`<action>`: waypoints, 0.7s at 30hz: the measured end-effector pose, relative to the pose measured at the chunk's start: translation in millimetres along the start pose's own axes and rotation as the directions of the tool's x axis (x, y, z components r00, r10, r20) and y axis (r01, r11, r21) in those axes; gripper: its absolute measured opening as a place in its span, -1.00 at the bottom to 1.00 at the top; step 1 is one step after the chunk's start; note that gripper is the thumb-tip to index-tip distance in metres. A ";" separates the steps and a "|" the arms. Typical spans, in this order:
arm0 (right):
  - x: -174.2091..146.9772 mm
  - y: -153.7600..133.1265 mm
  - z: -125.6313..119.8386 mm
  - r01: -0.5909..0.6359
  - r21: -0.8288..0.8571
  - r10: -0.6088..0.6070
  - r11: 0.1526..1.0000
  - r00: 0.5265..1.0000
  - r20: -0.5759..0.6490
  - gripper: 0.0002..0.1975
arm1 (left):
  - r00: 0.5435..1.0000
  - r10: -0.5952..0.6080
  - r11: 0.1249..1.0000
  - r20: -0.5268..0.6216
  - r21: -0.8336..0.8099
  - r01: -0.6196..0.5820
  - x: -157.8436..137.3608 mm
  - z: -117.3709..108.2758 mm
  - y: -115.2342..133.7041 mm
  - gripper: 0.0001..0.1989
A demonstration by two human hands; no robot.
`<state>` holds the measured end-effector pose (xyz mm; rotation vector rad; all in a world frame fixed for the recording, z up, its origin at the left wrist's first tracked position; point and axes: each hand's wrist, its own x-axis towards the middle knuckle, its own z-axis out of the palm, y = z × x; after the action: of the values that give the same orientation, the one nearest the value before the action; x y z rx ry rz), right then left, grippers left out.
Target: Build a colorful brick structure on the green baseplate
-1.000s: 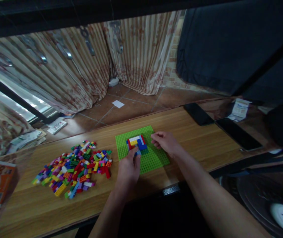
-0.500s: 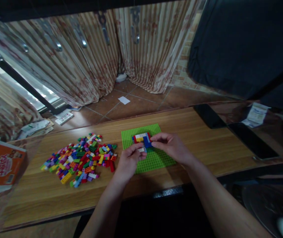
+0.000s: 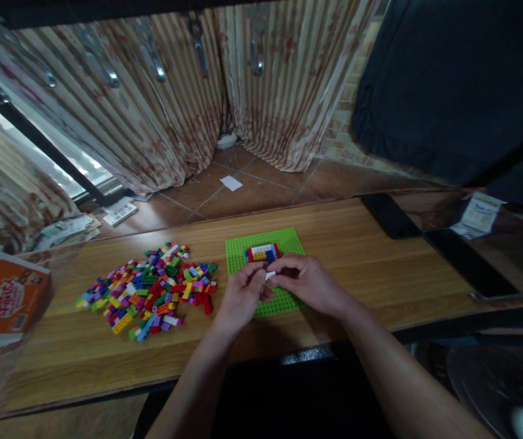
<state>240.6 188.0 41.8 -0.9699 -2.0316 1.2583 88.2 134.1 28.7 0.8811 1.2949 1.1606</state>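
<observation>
Both my hands meet over the green baseplate (image 3: 277,303), pinching a small white brick (image 3: 270,275) between them. My left hand (image 3: 243,292) is closed at the brick's left end. From the other side, my right hand (image 3: 304,281) closes thumb and finger on it. Just behind my fingertips, a low block of red, white, yellow and blue bricks (image 3: 263,250) sits on the baseplate. Its near side is partly hidden by my hands.
A large pile of mixed toy bricks (image 3: 151,289) lies left of the baseplate on the wooden table (image 3: 105,366). An orange-labelled box (image 3: 9,299) stands at the far left. Two dark flat devices, one a black slab (image 3: 392,216), the other a longer panel (image 3: 472,262), lie at the right.
My right hand has moved left and nearer me, from the brick block to the white brick by my left hand. Both hands now meet at that brick.
</observation>
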 end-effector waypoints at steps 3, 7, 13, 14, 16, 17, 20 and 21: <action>-0.7 -1.5 1.2 -0.016 0.050 0.017 0.999 1.000 -0.001 -0.92 | 1.000 -0.014 1.000 -0.018 0.009 0.015 -0.8 1.7 -0.7 -0.68; 0.3 2.3 -4.0 -0.039 0.022 0.039 0.999 0.999 -0.013 -0.93 | 1.000 -0.023 0.999 -0.004 0.031 0.023 -1.3 0.1 0.9 -0.64; 5.6 20.5 -27.4 -0.123 -0.017 0.110 0.992 0.935 -0.338 -0.76 | 0.978 0.076 0.989 -0.195 0.139 -0.049 0.9 -20.5 10.1 -0.70; 6.4 22.2 -29.0 -0.138 -0.003 0.127 0.990 0.917 -0.377 -0.74 | 0.973 0.085 0.986 -0.215 0.159 -0.051 1.6 -23.6 10.4 -0.72; 7.7 24.1 -28.5 -0.152 0.010 0.143 0.988 0.903 -0.405 -0.75 | 0.974 0.094 0.976 -0.208 0.210 -0.050 2.8 -27.6 9.1 -0.73; 8.2 24.6 -26.7 -0.153 0.007 0.143 0.988 0.905 -0.399 -0.76 | 0.977 0.097 0.970 -0.190 0.240 -0.050 3.3 -28.3 7.6 -0.74; 8.9 25.5 -20.1 -0.136 0.007 0.130 0.991 0.928 -0.348 -0.80 | 0.987 0.111 0.938 -0.115 0.339 -0.066 3.6 -27.7 2.2 -0.75; 8.7 25.7 -18.6 -0.134 0.009 0.129 0.991 0.936 -0.326 -0.80 | 0.989 0.120 0.925 -0.091 0.372 -0.078 3.4 -27.0 0.6 -0.76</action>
<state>257.0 212.2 26.7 -1.2485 -1.7437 1.0670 61.2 134.2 25.4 1.1797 1.6090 1.0730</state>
